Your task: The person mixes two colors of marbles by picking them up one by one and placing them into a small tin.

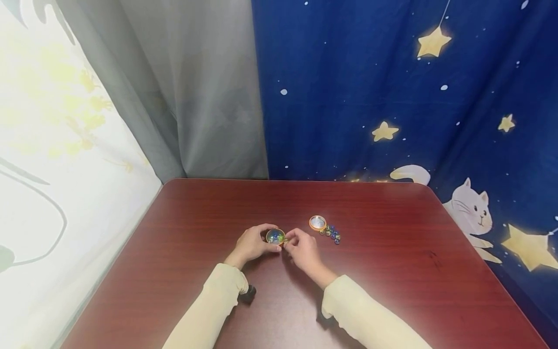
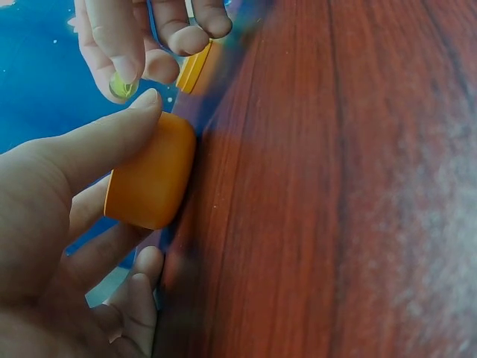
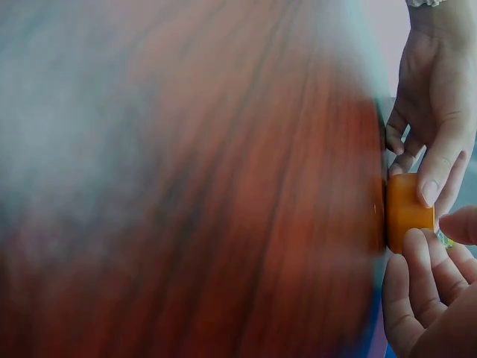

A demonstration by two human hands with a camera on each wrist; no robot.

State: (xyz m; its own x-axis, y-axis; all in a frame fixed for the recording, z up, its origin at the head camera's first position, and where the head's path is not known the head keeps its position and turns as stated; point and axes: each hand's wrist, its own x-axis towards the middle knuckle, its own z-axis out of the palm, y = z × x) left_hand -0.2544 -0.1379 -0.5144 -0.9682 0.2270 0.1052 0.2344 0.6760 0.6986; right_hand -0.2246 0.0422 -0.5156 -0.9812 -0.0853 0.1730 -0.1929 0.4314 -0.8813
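My left hand holds a small round orange container by its side, thumb on the near wall and fingers on the other. The container stands upright on the table, its mouth facing up. Blue and green marbles show inside it in the head view. Close beside its rim, my right hand pinches a yellow-green glass marble between thumb and fingertips. In the right wrist view, the right hand's other fingers reach to the container's wall, and the marble is mostly hidden.
An orange-rimmed round lid with a silvery inside lies beyond the right hand. Several loose blue and greenish marbles lie right beside it. The reddish-brown wooden table ends at blue and grey curtains at the back.
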